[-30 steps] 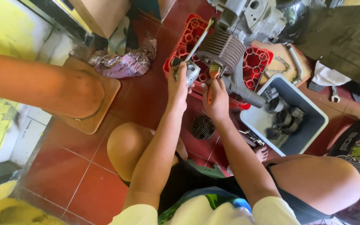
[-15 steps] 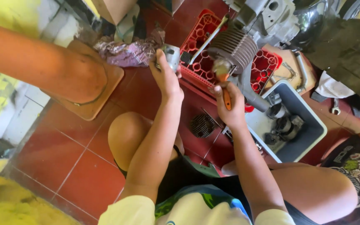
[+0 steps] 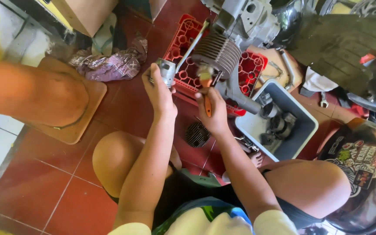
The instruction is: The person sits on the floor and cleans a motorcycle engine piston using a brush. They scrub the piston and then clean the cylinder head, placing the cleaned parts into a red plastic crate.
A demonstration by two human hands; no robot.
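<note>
Both arms reach fwd from the torso, forearms roughly parallel, elbows bent, knees spread either side. Left hand [image 3: 159, 89] sits slightly further out, wrist straight, fingers curled tight round a small piece. Right hand [image 3: 214, 111] is just beside it, fist closed, thumb side up, knuckles facing away from the body.

brush head [image 3: 204, 72] blurred, perhaps bristles, helmet [image 3: 366, 174] cropped

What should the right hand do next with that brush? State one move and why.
Probably sweep the brush across the finned cylinder: the right hand holds its bristles at the fins, while the left hand holds a small metal part off to the side.
</note>
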